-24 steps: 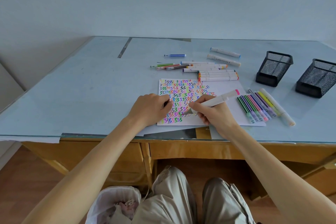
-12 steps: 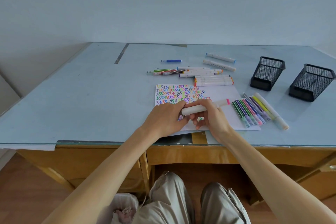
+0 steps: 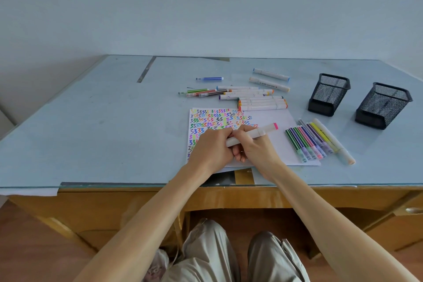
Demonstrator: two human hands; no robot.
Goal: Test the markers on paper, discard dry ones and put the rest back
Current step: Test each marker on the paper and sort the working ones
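Blue desk (image 3: 91,133) against pale wall. Marker (image 3: 254,133) above paper (image 3: 270,121), held across both hands: right hand (image 3: 256,149) curled round barrel, left hand (image 3: 212,146) pinching its near end, likely seating cap. Pink cap end points away. Marker light, stiff, smooth plastic; best gripped mid-barrel, cap pressed straight. Two mesh cups (image 3: 329,94) (image 3: 382,105) at right, nothing visible inside. Loose markers behind paper, thin pens (image 3: 306,142) on its right edge.
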